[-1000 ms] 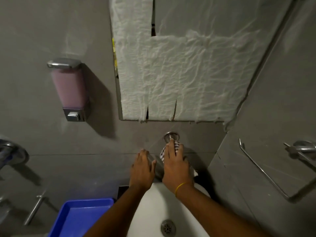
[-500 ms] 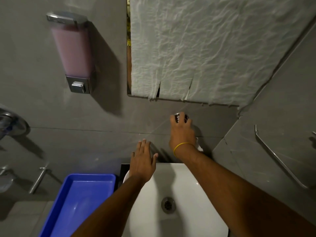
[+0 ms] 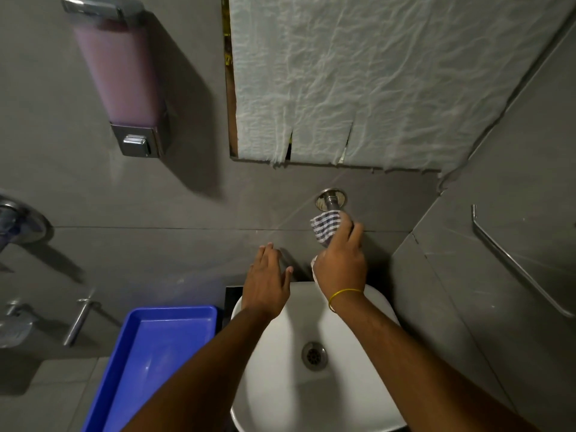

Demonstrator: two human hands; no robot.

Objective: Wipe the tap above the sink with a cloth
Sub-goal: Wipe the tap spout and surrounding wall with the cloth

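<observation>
A chrome tap (image 3: 331, 199) juts from the grey wall above a white sink (image 3: 280, 378). My right hand (image 3: 341, 265), with a yellow band at the wrist, grips a blue-and-white checked cloth (image 3: 325, 227) wrapped over the tap's body just below the wall flange. Most of the tap under the cloth and hand is hidden. To the left of it my left hand (image 3: 266, 283) hovers over the sink's back rim, flat, fingers apart, holding nothing.
A blue plastic tray (image 3: 149, 363) sits left of the sink. A pink soap dispenser (image 3: 120, 73) hangs on the wall upper left. Crumpled white paper (image 3: 374, 79) covers the mirror. A metal rail (image 3: 517, 266) runs along the right wall; other chrome fittings (image 3: 18, 219) at left.
My right hand has slid back from the wall flange down along the tap, so the flange and the checked cloth show again. The left hand stayed near the sink rim. The view dipped lower.
</observation>
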